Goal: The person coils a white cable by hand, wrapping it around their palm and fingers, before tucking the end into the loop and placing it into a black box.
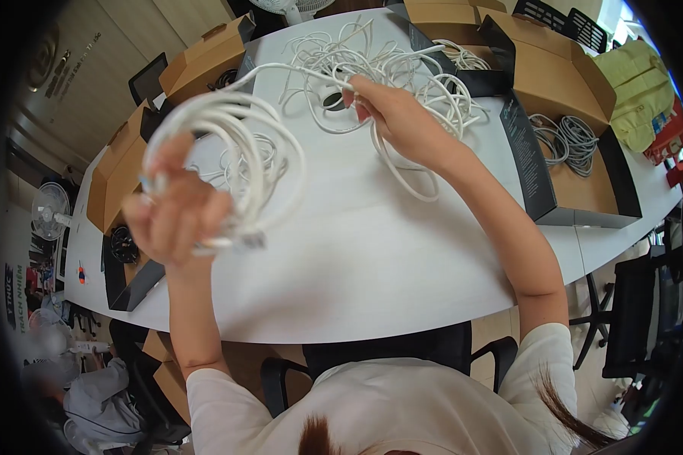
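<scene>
My left hand (176,216) is closed around a coiled white cable (254,171), held up above the left part of the table and blurred by motion. From the coil, a length of the same cable runs across to my right hand (387,114), whose fingers pinch it. Behind and around my right hand lies a tangled heap of white cables (326,57) at the far side of the table. A loop hangs below my right wrist. Behind the held coil, another small white cable bundle (262,148) rests on the table, partly hidden.
On the white table (372,273), an open box (584,193) with grey cables (573,148) stands at right. Another box holds white cables (463,57) at the back. Open boxes with black cables (124,244) line the left. A yellow bag (637,87) lies far right.
</scene>
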The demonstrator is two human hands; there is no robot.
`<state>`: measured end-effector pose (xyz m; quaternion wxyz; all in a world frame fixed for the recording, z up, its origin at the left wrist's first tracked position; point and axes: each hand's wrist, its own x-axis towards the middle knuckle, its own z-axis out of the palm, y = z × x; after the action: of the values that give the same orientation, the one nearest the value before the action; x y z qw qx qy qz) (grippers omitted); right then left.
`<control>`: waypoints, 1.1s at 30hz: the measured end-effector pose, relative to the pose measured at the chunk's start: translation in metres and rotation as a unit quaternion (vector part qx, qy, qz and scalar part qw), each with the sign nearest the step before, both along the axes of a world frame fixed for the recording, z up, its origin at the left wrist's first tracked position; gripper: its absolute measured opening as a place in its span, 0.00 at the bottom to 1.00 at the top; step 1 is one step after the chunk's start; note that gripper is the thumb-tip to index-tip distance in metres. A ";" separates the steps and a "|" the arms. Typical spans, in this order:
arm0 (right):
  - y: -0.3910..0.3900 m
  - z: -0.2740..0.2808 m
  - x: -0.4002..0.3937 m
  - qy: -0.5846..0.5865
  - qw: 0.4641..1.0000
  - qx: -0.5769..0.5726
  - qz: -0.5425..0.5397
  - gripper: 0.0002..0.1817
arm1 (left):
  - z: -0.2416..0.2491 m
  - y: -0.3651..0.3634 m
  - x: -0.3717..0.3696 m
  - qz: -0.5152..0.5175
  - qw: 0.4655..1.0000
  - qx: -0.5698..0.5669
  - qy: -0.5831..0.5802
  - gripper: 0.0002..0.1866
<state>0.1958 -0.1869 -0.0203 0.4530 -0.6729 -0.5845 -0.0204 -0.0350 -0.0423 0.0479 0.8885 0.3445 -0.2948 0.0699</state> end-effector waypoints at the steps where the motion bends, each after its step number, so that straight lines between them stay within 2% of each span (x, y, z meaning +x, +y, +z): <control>1: 0.001 0.000 -0.005 0.005 0.999 -0.034 0.015 0.12 | 0.014 0.002 -0.002 0.038 0.997 -0.070 -0.009 0.10; 3: 0.003 -0.003 -0.015 -0.019 0.997 -0.062 0.039 0.12 | 0.035 0.003 -0.002 0.095 0.975 -0.197 -0.045 0.03; 4: 0.005 -0.006 -0.021 -0.049 0.996 -0.055 0.050 0.12 | 0.039 0.011 -0.002 0.079 0.966 -0.239 -0.052 0.04; 6: 0.010 -0.006 -0.032 -0.092 0.991 -0.054 0.077 0.11 | 0.038 0.008 0.006 0.284 0.951 -0.078 -0.092 0.10; 7: 0.011 -0.006 -0.038 -0.102 0.989 -0.062 0.091 0.09 | 0.039 0.016 0.011 0.241 0.963 -0.078 -0.095 0.15; 9: 0.012 -0.007 -0.047 -0.122 0.985 -0.050 0.116 0.07 | 0.022 0.005 0.031 0.479 0.871 0.036 -0.102 0.12; 10: 0.012 -0.006 -0.049 -0.133 0.983 -0.030 0.125 0.06 | 0.014 0.000 0.039 0.574 0.808 0.094 -0.095 0.11; 11: 0.012 -0.005 -0.051 -0.143 0.981 -0.010 0.131 0.06 | 0.002 0.004 0.052 0.632 0.733 0.196 -0.159 0.10; 12: 0.009 0.000 -0.054 -0.169 0.978 -0.014 0.122 0.06 | -0.012 0.013 0.063 0.674 0.642 0.293 -0.220 0.10; 13: 0.004 0.007 -0.057 -0.196 0.974 -0.017 0.111 0.06 | -0.021 0.017 0.067 0.664 0.635 0.346 -0.190 0.13; 14: 0.001 0.011 -0.059 -0.223 0.970 -0.020 0.097 0.06 | -0.026 0.019 0.065 0.672 0.556 0.461 -0.163 0.12; 16: 0.003 0.010 -0.046 -0.272 0.959 0.048 0.063 0.04 | -0.030 0.018 0.055 0.647 0.366 0.662 -0.102 0.11; 17: 0.002 0.009 -0.039 -0.296 0.951 0.081 0.046 0.04 | -0.035 0.012 0.051 0.605 0.385 0.696 -0.037 0.13; 19: -0.003 0.009 -0.033 -0.324 0.945 0.023 0.038 0.04 | -0.043 -0.004 0.041 0.509 0.413 0.749 0.094 0.16; 21: -0.004 0.008 -0.033 -0.352 0.935 -0.040 0.026 0.05 | -0.034 -0.012 0.030 0.479 0.404 0.769 0.126 0.18; 23: -0.002 0.006 -0.034 -0.386 0.921 -0.057 0.019 0.10 | -0.022 -0.020 0.023 0.441 0.393 0.787 0.180 0.21; 24: -0.001 0.006 -0.035 -0.403 0.913 -0.065 0.016 0.12 | -0.026 -0.017 0.021 0.464 0.377 0.786 0.157 0.21; 26: -0.009 0.006 -0.034 -0.323 0.932 -0.162 0.002 0.16 | -0.038 -0.003 0.014 0.511 0.344 0.780 0.112 0.20; 27: -0.013 0.006 -0.033 -0.281 0.937 -0.210 -0.005 0.19 | -0.040 0.003 0.009 0.523 0.350 0.770 0.107 0.20; 29: -0.025 0.000 -0.021 -0.283 0.925 -0.248 -0.048 0.21 | -0.042 0.014 -0.001 0.548 0.361 0.748 0.099 0.19; 30: -0.030 -0.002 -0.016 -0.283 0.919 -0.266 -0.070 0.22 | -0.041 0.021 -0.007 0.548 0.442 0.690 0.170 0.17; 32: -0.035 0.015 -0.007 -0.222 0.927 -0.290 -0.084 0.16 | -0.039 0.036 -0.020 0.523 0.583 0.545 0.301 0.15; 33: -0.037 0.023 -0.001 -0.199 0.932 -0.289 -0.091 0.14 | -0.040 0.043 -0.026 0.519 0.611 0.511 0.310 0.13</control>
<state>0.1945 -0.2240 0.0024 0.1095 -0.8071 -0.5796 -0.0259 -0.0605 0.0006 0.0080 0.4214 0.8396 0.2384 0.2464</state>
